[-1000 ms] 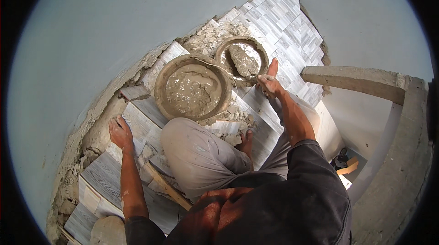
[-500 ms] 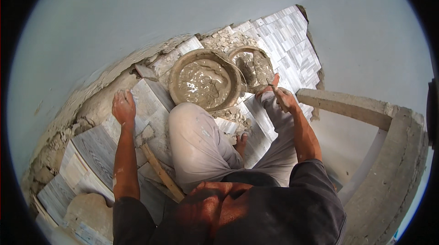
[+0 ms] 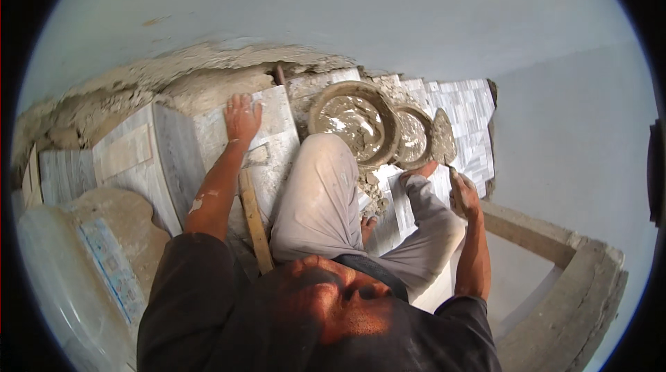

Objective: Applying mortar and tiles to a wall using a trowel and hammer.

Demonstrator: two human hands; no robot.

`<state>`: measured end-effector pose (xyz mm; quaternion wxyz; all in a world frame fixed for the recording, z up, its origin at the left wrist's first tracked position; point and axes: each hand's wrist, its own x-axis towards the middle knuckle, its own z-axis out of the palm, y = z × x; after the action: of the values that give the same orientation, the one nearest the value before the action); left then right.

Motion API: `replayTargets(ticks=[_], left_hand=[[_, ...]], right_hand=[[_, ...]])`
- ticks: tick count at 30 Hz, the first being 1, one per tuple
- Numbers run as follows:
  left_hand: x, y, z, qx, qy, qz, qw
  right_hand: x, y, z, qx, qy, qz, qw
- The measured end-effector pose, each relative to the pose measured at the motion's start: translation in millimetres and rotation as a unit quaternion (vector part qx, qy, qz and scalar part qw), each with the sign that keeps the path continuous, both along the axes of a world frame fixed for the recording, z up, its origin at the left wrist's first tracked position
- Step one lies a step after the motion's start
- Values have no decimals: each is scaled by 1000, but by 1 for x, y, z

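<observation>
Our left hand (image 3: 243,121), fingers slightly apart, lies over a pale tile (image 3: 279,114); our right hand (image 3: 465,195) has fingers clamped on a mortar-coated trowel (image 3: 443,141).

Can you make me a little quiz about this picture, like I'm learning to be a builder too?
1. Pick one: what does the right hand hold?
A) a hammer
B) a trowel
C) a paintbrush

2. True or false: the left hand is holding a sponge.

3. Count: how many round basins of wet mix stand on the tiled floor?

Key:
1. B, a trowel, with its blade pointing away from the person.
2. False: no sponge shows, and the hand is palm down at a pale tile.
3. Two: a larger basin on the left and a smaller basin to its right.
</observation>
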<state>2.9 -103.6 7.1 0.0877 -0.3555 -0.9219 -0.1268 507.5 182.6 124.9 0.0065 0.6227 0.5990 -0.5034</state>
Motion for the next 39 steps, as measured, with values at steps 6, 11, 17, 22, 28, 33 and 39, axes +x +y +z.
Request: replayTargets(ticks=[6,11,17,22,28,33,39], left_hand=[[8,-8,5,31,-26,-17,999],[8,-5,9,37,-54,-7,998],[7,-6,8,12,-61,1,998],[7,-6,9,22,-92,1,995],[6,-6,10,17,-102,2,995],[7,-5,11,20,-101,14,995],[7,-5,13,1,-120,13,993]], right_hand=[[-43,-12,56,5,-28,75,997],[-126,-12,91,-16,-24,228,973],[-267,-15,109,-60,5,414,908],[-376,-23,94,-155,-25,530,833],[-442,-22,71,-322,16,439,839],[-439,0,62,-360,56,401,840],[-425,5,46,-416,93,345,836]])
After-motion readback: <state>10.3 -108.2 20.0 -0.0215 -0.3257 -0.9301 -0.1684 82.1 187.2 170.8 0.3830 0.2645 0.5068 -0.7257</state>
